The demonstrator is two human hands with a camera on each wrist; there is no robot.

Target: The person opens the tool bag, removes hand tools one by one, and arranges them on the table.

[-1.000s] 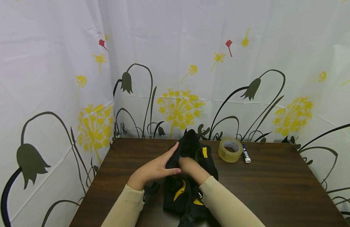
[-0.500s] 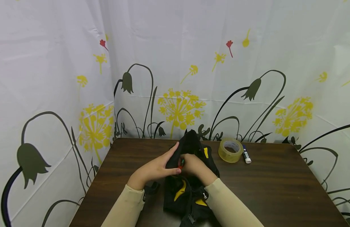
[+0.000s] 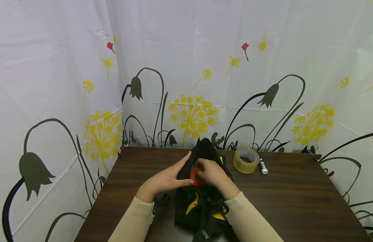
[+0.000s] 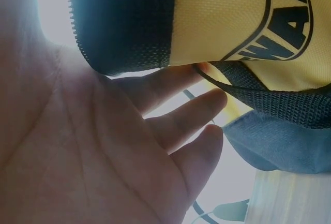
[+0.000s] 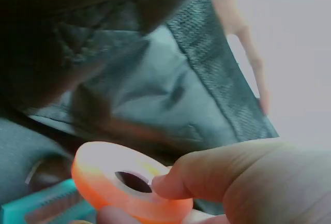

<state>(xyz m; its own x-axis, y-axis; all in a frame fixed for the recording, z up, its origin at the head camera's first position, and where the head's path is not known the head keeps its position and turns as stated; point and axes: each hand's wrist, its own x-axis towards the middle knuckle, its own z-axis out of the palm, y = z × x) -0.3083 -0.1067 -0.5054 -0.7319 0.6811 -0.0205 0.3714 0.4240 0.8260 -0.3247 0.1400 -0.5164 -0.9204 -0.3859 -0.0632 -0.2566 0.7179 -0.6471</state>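
Beige-sleeved, a left hand (image 3: 164, 179) with fingers nearly straight against the side of a black bag (image 3: 181, 209); at its mouth, an orange ring (image 5: 98, 175) pinched by thumb and fingers of the right hand (image 3: 216, 175); farther right on the brown table (image 3: 295, 195), tape (image 3: 242, 167), then marker (image 3: 262, 164).

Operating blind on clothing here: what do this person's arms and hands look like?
The left sleeve and right sleeve are plain pale cream, reaching the wrists. The left hand and right hand are bare: no gloves, no rings visible.
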